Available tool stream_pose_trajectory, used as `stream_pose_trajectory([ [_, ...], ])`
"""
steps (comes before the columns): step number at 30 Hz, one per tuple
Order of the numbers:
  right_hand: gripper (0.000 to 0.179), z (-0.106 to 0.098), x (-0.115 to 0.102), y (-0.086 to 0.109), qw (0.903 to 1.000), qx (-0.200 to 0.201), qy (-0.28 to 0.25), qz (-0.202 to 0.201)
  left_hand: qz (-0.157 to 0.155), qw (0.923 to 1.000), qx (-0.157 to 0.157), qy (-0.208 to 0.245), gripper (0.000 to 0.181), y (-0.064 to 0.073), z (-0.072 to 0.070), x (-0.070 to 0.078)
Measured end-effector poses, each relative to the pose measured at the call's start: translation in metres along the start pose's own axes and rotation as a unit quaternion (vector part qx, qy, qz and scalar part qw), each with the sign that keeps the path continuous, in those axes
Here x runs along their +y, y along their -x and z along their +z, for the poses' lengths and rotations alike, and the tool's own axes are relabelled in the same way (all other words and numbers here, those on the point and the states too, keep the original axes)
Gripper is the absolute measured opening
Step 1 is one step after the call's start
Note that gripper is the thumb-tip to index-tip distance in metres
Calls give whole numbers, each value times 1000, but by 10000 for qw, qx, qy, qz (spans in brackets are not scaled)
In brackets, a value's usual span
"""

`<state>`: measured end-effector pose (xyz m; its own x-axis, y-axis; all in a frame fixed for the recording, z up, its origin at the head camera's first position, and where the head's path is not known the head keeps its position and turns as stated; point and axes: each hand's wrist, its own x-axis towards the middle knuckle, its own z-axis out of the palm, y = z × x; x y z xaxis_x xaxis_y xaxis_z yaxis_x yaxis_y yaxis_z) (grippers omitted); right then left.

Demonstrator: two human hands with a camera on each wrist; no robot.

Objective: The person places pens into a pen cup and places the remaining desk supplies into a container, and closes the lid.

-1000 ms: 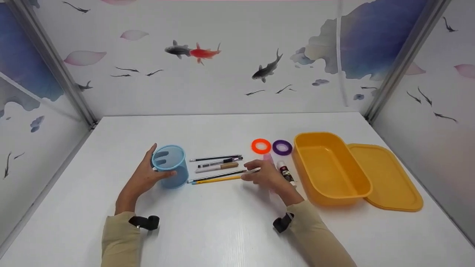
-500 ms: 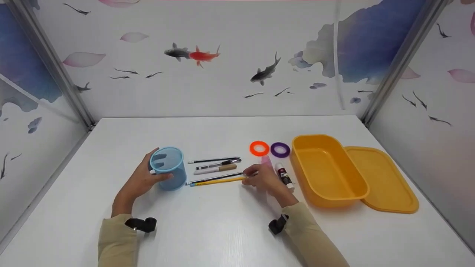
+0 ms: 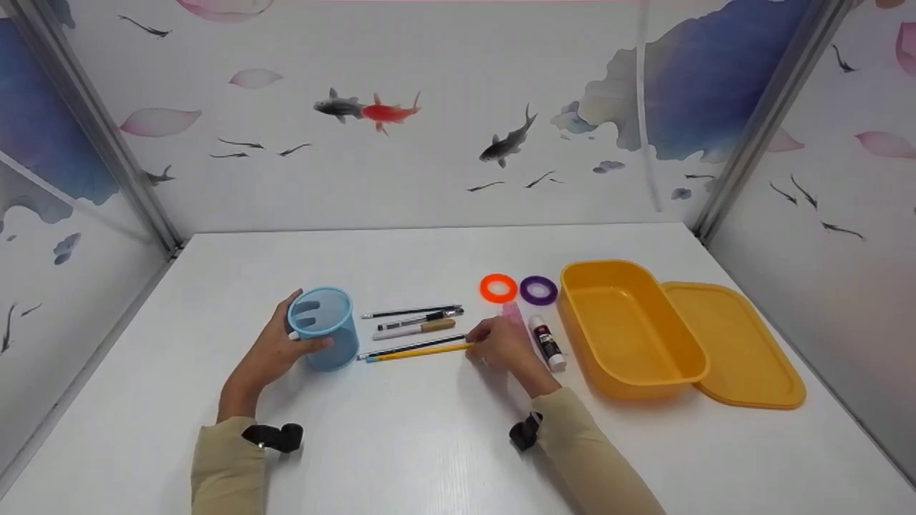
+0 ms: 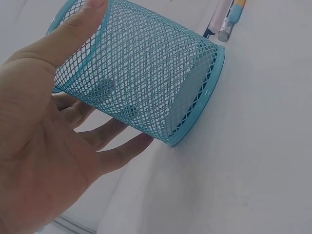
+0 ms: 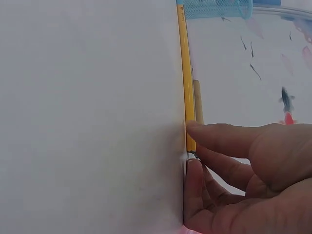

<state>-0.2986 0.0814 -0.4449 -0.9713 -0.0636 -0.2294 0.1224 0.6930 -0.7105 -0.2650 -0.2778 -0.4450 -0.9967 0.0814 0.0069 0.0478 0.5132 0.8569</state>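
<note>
A light-blue mesh pen holder point(image 3: 329, 343) stands at the left, its mouth tipped slightly. My left hand point(image 3: 275, 350) grips it, thumb across the near rim and fingers behind the mesh; the left wrist view shows this mesh wall point(image 4: 141, 68) closely. My right hand point(image 3: 501, 347) pinches the right end of a yellow pencil point(image 3: 418, 352) lying on the table. In the right wrist view, the thumb touches the yellow pencil point(image 5: 187, 83) and another finger is at its white tip. Beside it lie a dark striped pencil point(image 3: 411, 347), a brown-capped marker point(image 3: 415, 329), a pen point(image 3: 422, 318) and a black pencil point(image 3: 411, 312).
An orange ring point(image 3: 498, 288) and a purple ring point(image 3: 538, 290) lie behind my right hand. A glue stick point(image 3: 547, 345) and a pink item point(image 3: 512, 310), partly hidden, are beside it. A yellow box point(image 3: 622, 372) stands right, its lid point(image 3: 751, 350) beyond. Printed panels point(image 3: 401, 186) enclose the table.
My right hand has come down and closed its fingers at the yellow pencil's right end. The left hand keeps its grip on the pen holder. The head view has shifted slightly.
</note>
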Motion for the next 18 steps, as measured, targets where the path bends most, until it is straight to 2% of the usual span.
stream_pose_trajectory([
  [6, 15, 2, 0, -2, 9999, 67, 87, -28, 91, 9999, -19, 44, 108, 2, 0, -1],
  [10, 11, 3, 1, -3, 9995, 120, 136, -263, 176, 9998, -32, 27, 104, 2, -1, -3],
  [14, 9, 3, 2, -2, 9991, 69, 100, -415, 123, 9999, -26, 44, 104, 1, -1, -5],
  [18, 9, 1, 1, 0, 9997, -93, -36, -245, -16, 10000, 7, 22, 111, 2, -1, -4],
])
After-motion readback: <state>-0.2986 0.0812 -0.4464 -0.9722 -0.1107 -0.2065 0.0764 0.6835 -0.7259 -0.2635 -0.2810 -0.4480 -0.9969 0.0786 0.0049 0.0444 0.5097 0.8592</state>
